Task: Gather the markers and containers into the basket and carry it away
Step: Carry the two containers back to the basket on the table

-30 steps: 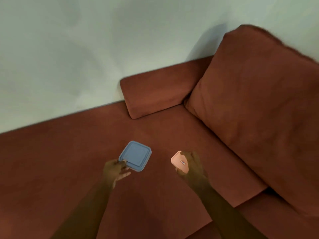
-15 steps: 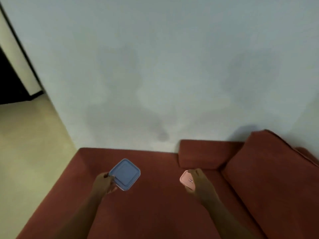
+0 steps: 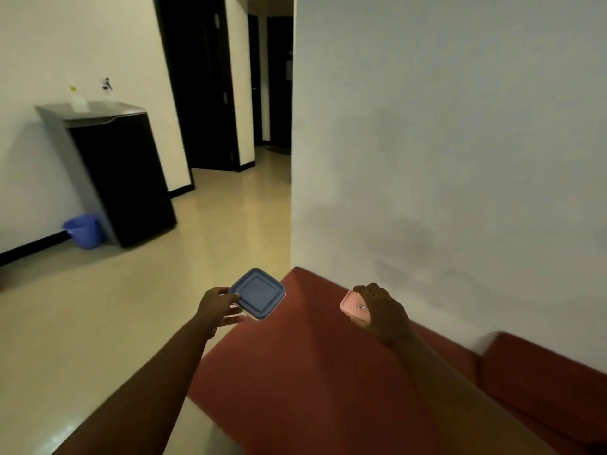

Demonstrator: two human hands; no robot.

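Presently, two containers are in your keeping, one per hand, both held in the air in front of you.

Item one: blue-lidded container (image 3: pixel 258 293), count one. It is square, flat and tilted, carried over the near edge of the red sofa (image 3: pixel 305 372) where that meets the cream floor (image 3: pixel 108 310). Your left hand (image 3: pixel 216 311) has it by its near-left corner, thumb on the lid and fingers (image 3: pixel 234 320) curled beneath, closed on the rim. The left forearm reaches up from the lower left, wrist roughly level.

Item two: pink container (image 3: pixel 355 306), count one. It is small with rounded corners and bears a small printed mark on its upper face. Your right hand (image 3: pixel 382 311) wraps it from the right side, fingers folded over its top edge and closed firmly about it, so much of it is hidden. The right forearm comes in from the lower right, above the sofa seat.

Surroundings, left to right: one blue bucket (image 3: pixel 83 230) on the floor, just beside one black cabinet (image 3: pixel 121 178) with a grey top; one dark doorway (image 3: pixel 197 80); one pale wall (image 3: pixel 443 142) behind the sofa.
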